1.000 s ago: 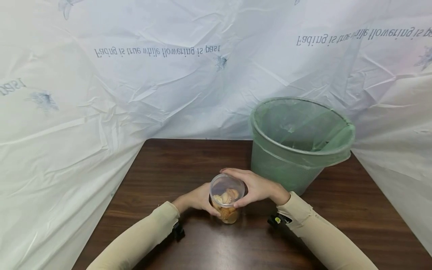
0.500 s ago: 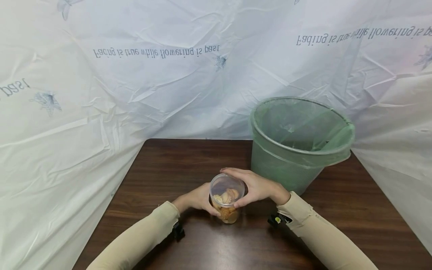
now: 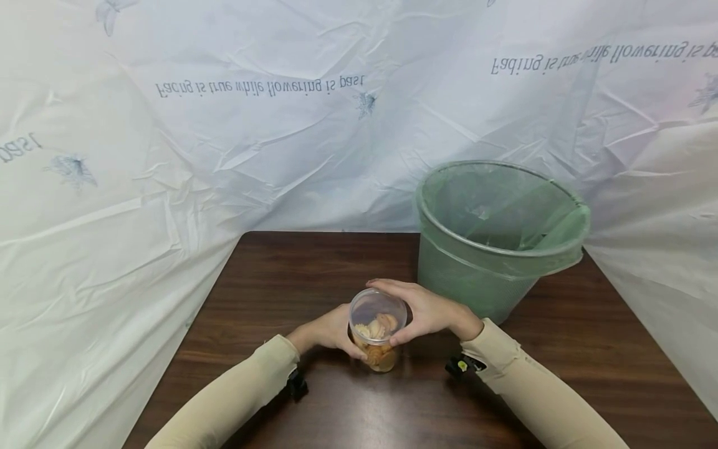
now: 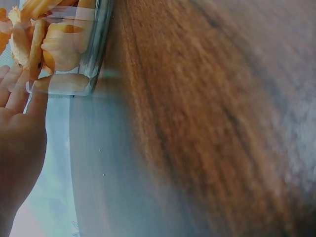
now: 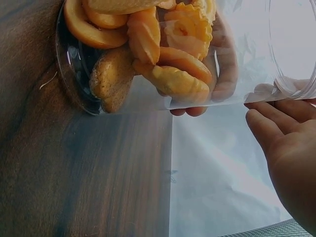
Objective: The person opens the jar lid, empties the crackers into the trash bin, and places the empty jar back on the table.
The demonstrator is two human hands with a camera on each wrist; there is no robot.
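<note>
Clear plastic jar (image 3: 377, 329) of biscuits is sitting mid-bench, unmoved over the last second. I am still clasping its body with my left hand (image 3: 328, 332) and curling my right hand (image 3: 429, 312) round its lid, so nothing is opening yet.

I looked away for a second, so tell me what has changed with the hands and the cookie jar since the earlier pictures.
Nothing has visibly changed. The left hand still grips the side of the clear jar of cookies, the right hand still curls round its rim, and the jar still stands on the brown table beside the green bin.
</note>
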